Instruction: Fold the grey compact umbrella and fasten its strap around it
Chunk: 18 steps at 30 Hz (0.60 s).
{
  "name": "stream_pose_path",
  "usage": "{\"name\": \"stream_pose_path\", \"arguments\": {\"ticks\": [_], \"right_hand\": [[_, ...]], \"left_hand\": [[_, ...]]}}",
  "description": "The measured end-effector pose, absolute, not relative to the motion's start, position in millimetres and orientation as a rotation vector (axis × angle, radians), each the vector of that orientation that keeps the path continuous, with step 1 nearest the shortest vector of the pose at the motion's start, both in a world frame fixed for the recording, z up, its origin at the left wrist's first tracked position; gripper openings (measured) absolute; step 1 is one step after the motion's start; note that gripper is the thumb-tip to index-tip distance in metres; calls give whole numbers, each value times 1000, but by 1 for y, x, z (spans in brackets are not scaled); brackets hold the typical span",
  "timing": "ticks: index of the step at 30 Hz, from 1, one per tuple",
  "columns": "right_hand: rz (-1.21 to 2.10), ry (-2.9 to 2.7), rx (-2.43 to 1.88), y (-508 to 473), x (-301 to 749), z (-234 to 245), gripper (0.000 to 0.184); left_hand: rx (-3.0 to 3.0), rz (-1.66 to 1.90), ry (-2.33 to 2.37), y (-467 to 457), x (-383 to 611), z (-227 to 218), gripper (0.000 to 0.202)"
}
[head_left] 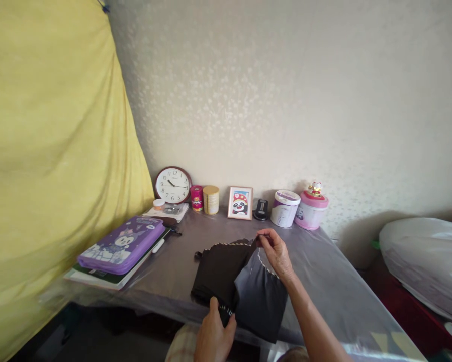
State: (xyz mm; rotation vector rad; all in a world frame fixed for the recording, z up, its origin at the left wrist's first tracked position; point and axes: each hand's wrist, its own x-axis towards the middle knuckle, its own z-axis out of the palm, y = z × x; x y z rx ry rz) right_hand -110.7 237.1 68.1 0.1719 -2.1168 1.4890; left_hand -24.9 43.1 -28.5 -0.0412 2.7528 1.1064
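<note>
A dark cloth point(218, 269) with a black-and-white corded trim lies at the near middle of the table point(324, 281), directly in front of the person, where both hands can reach it without stretching. The left hand point(213, 334) grips its near edge, close to some white marks, its fingers closed narrowly on the fabric; this probably anchors the piece against the pull of the other hand. The right hand point(274, 254) pinches the far edge between thumb and fingertips, lifted a little, so that a greyer part drapes down below it on the right; a light pinch seems enough for such thin, limp material. The cloth's lower right corner appears to reach the table's near edge, though whether it hangs over is hard to tell. Farther off, the clock point(173, 185), a pink can point(196, 198), a yellow can point(211, 200), a framed panda picture point(240, 203), a white tub point(285, 208) and a pink tub point(310, 211) stand in a row near the wall, presumably to leave working room. At the left, a purple case point(122, 245) rests on flat books point(97, 279), a stable stack well apart from the cloth.
</note>
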Motion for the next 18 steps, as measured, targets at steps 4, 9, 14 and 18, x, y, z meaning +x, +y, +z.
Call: {"name": "stream_pose_path", "arguments": {"ticks": [4, 9, 14, 18], "right_hand": [[1478, -2121, 201, 227, -116, 71, 21], [1410, -2196, 285, 208, -118, 70, 17], [1351, -2281, 325, 193, -121, 68, 13], [1395, -2273, 314, 190, -127, 65, 13]], "left_hand": [[9, 1101, 2751, 39, -20, -35, 59], [51, 1075, 2811, 32, -17, -50, 50], [-26, 1121, 2839, 31, -15, -37, 38], [-93, 1212, 2843, 35, -15, -22, 33]]}}
